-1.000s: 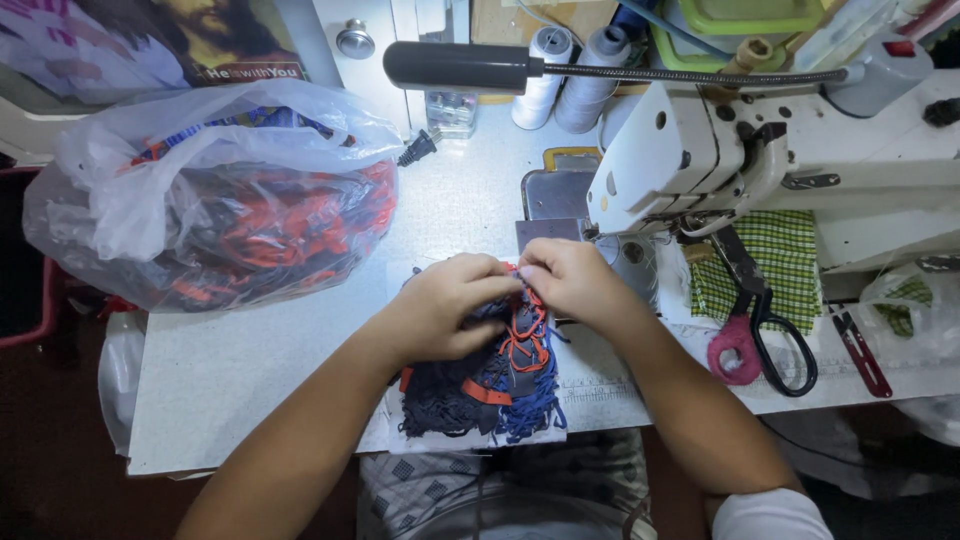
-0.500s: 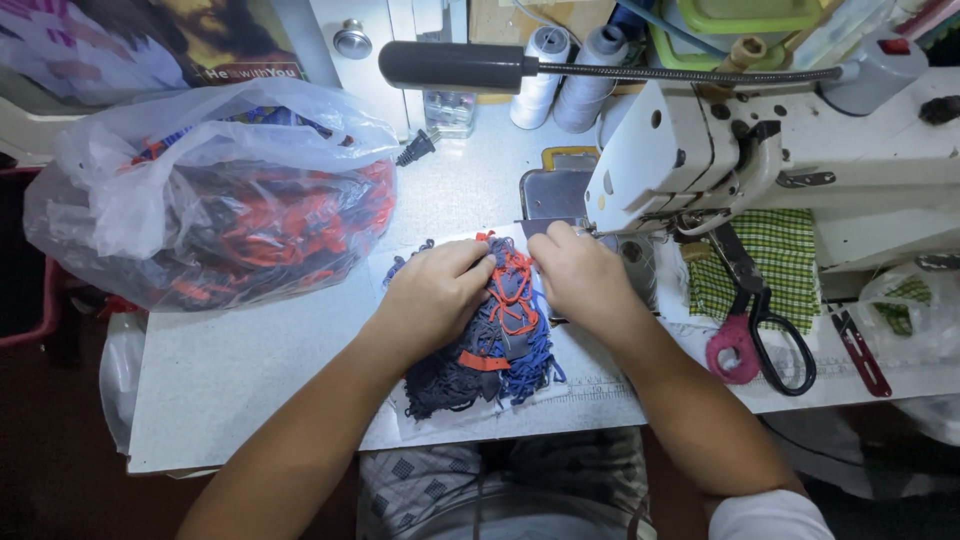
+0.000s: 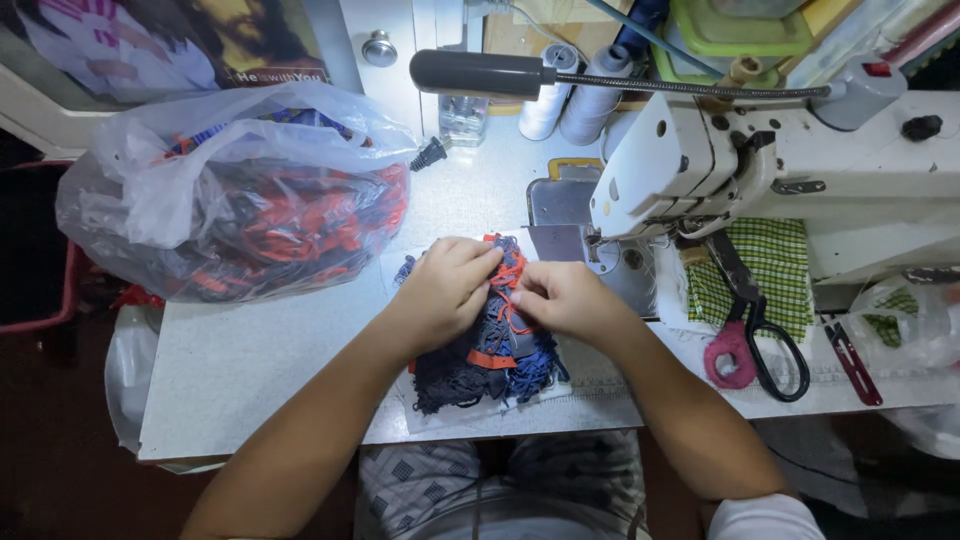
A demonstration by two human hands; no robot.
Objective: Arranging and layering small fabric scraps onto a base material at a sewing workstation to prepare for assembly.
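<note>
far left, a clear plastic bag [image 3: 235, 190] bulging with dark blue and orange pieces sits on the pale table [image 3: 260, 350], unmoved across the last second. next to it lies the pile of dark blue and orange lace pieces [image 3: 495, 350], near the table's front edge and just left of the sewing machine [image 3: 760, 170]. the left hand [image 3: 445, 290] rests curled over the top of the pile, fingers pressed down on the cloth. the right hand [image 3: 560, 298] meets it, fingertips pinching an orange strip at the pile's top. a second ago both hands sat close together over the pile's upper edge; half a second ago the pile was pushed up toward the machine; now it is lower again and the hands seem to be picking one piece loose from the heap. further right, pink-handled scissors [image 3: 755, 345] lie beside a green checked cloth [image 3: 765, 270].
</note>
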